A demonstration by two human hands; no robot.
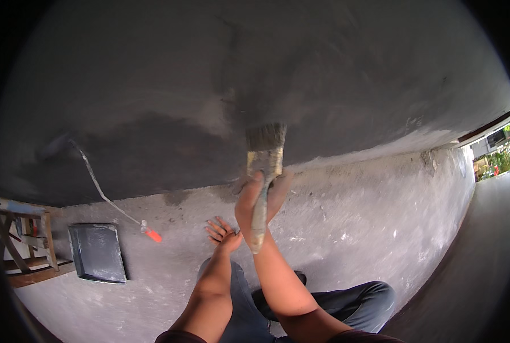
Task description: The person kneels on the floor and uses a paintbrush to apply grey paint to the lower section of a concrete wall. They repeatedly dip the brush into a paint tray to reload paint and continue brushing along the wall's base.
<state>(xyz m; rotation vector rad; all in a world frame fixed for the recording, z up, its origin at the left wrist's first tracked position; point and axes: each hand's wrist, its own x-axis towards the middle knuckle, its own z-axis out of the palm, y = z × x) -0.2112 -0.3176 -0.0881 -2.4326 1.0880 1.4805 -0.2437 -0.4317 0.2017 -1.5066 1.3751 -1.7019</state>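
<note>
My right hand (264, 191) is wrapped round the worn handle of a flat paintbrush (266, 163), whose dark bristles point up at the wall. Dark grey paint covers much of the wall (346, 74), with darker patches low on its left side. The bristles meet or nearly meet that surface; which, I cannot tell. Below and to the left, my left hand (223, 231) has its fingers spread, low over the floor or resting on it, and holds nothing.
Left of me a paint roller (107, 197) with an orange handle leans against the wall. A dark paint tray (98, 252) lies on the speckled concrete floor (335, 228). Wooden framework (32, 243) stands at the far left. My bent legs (355, 306) occupy the near floor.
</note>
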